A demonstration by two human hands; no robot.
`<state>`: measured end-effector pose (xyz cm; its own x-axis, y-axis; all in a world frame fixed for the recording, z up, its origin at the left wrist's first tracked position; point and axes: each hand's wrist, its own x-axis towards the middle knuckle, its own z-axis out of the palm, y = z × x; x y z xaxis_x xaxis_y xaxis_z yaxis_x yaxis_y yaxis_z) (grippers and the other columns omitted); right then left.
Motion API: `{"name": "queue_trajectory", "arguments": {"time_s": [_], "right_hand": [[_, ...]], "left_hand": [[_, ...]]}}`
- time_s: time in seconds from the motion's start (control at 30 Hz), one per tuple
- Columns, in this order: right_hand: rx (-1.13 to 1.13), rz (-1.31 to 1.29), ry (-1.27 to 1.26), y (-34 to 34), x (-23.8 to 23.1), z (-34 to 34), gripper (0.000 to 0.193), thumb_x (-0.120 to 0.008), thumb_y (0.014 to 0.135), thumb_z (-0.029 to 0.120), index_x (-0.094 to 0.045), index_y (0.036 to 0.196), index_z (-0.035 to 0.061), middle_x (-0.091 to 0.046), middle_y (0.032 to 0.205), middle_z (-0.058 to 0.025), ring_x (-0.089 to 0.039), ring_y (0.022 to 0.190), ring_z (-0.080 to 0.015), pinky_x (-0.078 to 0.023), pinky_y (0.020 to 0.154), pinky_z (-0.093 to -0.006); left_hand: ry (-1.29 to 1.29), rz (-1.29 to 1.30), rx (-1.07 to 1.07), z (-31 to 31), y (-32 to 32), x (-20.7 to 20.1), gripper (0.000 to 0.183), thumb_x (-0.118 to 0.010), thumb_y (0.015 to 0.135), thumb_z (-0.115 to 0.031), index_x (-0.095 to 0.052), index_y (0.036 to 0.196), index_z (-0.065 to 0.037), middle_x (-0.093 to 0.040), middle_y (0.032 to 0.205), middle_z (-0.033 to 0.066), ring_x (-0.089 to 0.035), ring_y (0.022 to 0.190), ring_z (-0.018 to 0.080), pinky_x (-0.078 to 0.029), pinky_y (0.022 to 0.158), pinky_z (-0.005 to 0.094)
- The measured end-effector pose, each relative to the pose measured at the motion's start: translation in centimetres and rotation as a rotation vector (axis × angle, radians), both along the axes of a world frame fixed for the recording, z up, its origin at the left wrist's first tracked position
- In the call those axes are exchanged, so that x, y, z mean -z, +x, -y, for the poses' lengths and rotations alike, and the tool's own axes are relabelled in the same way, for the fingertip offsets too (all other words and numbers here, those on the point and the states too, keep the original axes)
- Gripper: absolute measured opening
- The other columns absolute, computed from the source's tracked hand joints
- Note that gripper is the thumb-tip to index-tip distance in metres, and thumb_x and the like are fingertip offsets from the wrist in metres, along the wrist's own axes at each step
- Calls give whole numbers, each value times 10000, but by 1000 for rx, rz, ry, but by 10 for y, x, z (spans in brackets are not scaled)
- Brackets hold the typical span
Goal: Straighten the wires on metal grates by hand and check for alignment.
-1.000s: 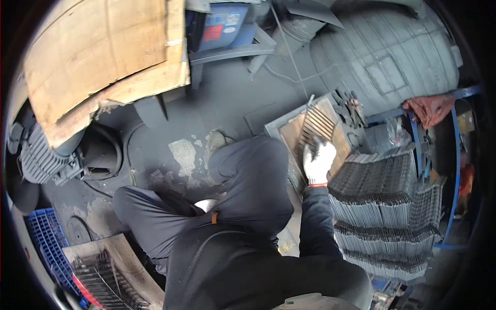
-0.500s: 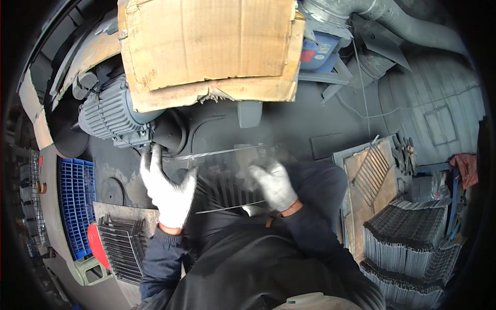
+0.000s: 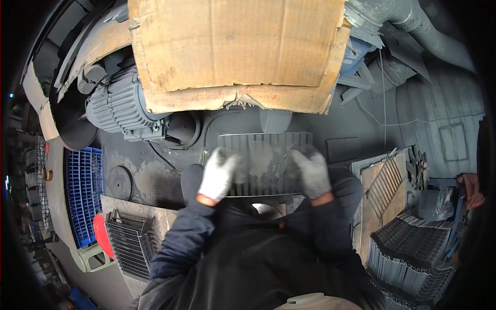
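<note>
A flat metal grate (image 3: 257, 163) with parallel bars lies level in front of me, above my thighs. My left hand (image 3: 216, 178), in a white glove, grips its left end, the blurred thumb over the bars. At the right end my right hand (image 3: 315, 175), gloved too and dark with dust at the fingertips, grips it in the same way. Motion smears the fingers of both hands, and the grate's side edges are partly hidden behind them.
Cardboard (image 3: 237, 46) covers the far side, beside a grey motor (image 3: 121, 106). A grate (image 3: 383, 186) lies on a board at right, near stacked grates (image 3: 408, 243). More grates (image 3: 128, 237) stand at left, near a blue plastic crate (image 3: 84, 196).
The grate has turned from slanted to level and shifted right. My left hand, spread beside it before, is now closed on its left end; my right hand has moved right. The view has shifted slightly.
</note>
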<state>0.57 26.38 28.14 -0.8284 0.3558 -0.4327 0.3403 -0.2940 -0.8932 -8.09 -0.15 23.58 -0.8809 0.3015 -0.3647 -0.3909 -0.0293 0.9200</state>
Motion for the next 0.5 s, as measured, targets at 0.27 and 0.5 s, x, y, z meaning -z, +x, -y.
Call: {"name": "queue_trajectory", "arguments": {"time_s": [0.27, 0.5], "right_hand": [[193, -32, 77, 20, -15, -24, 138, -704, 1041, 106, -704, 1147, 18, -740, 951, -35, -688, 712, -137, -566, 624, -292], [-5, -20, 33, -14, 33, 16, 232, -742, 1027, 90, -720, 1237, -6, -767, 1134, -78, -709, 970, -165, -579, 882, -340]], "left_hand": [[-525, -724, 49, -50, 13, 53, 385, -725, 1067, -237, -570, 1273, 49, -724, 1005, 115, -702, 899, 204, -585, 778, 339], [-50, 144, 12, 19, -9, 5, 260, -671, 1091, -168, -596, 1293, -23, -708, 930, 72, -687, 723, 167, -593, 648, 323]]}}
